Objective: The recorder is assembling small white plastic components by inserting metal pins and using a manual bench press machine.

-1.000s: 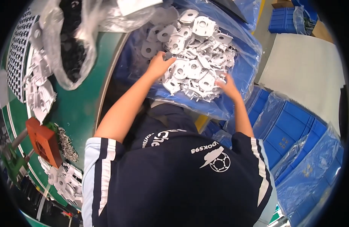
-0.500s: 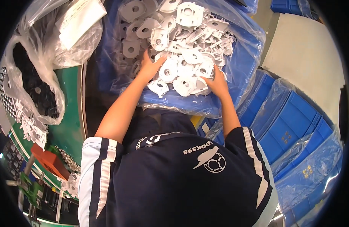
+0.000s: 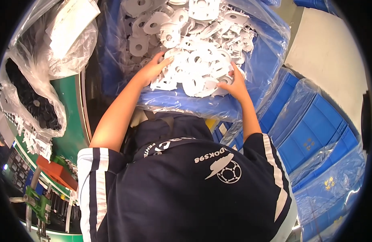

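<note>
A heap of flat white plastic parts (image 3: 198, 60) with round holes fills a blue bin (image 3: 169, 101) lined with clear plastic film. My left hand (image 3: 153, 69) presses against the left side of a cluster at the heap's near end, its thumb on top and its fingertips partly hidden among the parts. Against the cluster's right side, my right hand (image 3: 236, 85) curls with thumb and fingers around the edge pieces. Between them, the two hands gather several of these parts together.
To the left, a green worktop (image 3: 69, 105) carries a clear bag of black parts (image 3: 36, 101) and a white-wrapped packet (image 3: 73, 26). An orange-red block (image 3: 57, 172) and a green clamp-like tool (image 3: 37, 201) are lower left. Blue crates (image 3: 315, 129) under film stand at right.
My hands have drawn the clustered parts together, and several of them have shifted and tilted. The view has shifted slightly too.
</note>
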The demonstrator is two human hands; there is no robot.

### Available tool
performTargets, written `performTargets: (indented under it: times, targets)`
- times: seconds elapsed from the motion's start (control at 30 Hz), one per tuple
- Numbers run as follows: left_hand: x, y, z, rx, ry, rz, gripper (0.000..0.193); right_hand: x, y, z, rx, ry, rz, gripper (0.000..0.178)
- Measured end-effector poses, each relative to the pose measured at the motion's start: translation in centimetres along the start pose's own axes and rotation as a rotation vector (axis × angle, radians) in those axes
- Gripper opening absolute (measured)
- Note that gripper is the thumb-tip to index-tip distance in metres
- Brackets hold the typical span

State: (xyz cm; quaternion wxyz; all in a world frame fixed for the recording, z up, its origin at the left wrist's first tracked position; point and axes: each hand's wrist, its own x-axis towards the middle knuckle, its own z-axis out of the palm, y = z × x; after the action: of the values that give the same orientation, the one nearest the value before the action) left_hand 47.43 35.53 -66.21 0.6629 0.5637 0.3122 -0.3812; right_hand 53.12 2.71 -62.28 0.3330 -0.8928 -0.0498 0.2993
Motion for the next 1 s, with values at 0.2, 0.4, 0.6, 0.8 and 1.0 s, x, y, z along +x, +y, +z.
performTargets:
  times: [0.2, 0.4, 0.6, 0.8, 1.0]
  targets:
    - [0.5, -0.6, 1.3, -0.058, -0.036, 0.012, 0.096, 1.8, 3.1, 1.9, 0.046, 0.123, 0.151, 0.102]
    - [3.7, -3.8, 0.8, -0.346, -0.134, 0.040, 0.097, 3.2, 3.8, 2.4, 0.032, 0.148, 0.122, 0.090]
    - [1.8, -2.3, 0.6, -0.256, -0.179, 0.065, 0.093, 1.9, 3.5, -0.7, 0.574, -0.203, 0.167, 0.100]
    - [1.0, 0.1, 2.1, -0.222, -0.149, 0.013, 0.078, 1.4, 2.2, 1.1, 0.192, -0.157, 0.077, 0.114]
    - [2.2, -1.1, 1.9, -0.187, -0.127, -0.113, 0.086, 3.7, 5.3, 1.9, 0.181, -0.051, 0.110, 0.103]
